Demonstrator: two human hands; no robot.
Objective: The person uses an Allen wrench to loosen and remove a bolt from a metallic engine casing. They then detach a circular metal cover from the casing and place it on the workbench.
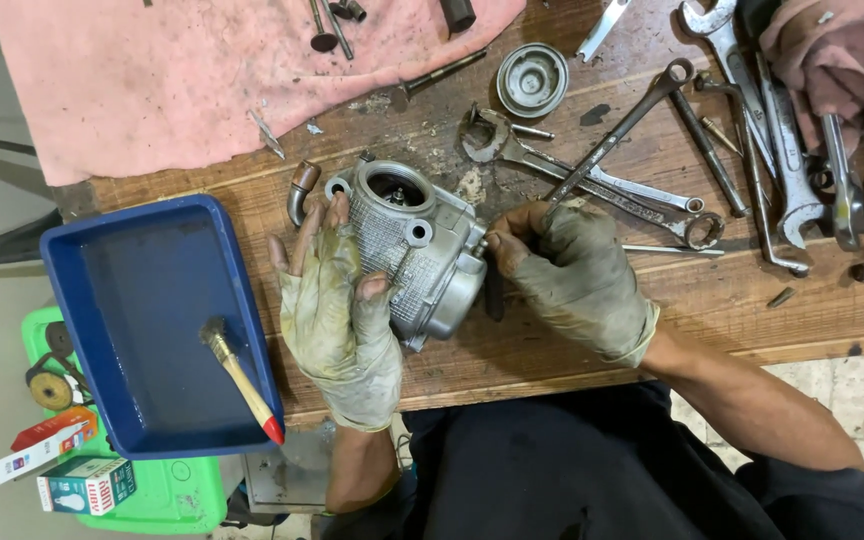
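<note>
A pink cloth [202, 70] is covering the wooden bench [732, 310] at the far left, a blue tray [142, 310] is holding a paintbrush [242, 380], and wrenches [752, 140] are lying scattered right. The metal engine part [417, 250] is resting mid-bench, its long axis slanting from far-left to near-right, round opening upward. The left hand [337, 310] is gripping its side; the right hand [572, 275] is pinching a wrench [617, 135] against it.

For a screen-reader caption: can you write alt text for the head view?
Two gloved hands work on a grey metal engine part on a wooden bench: the left hand steadies it, the right hand holds a spanner against it. Spanners lie right, a blue tray left.
</note>
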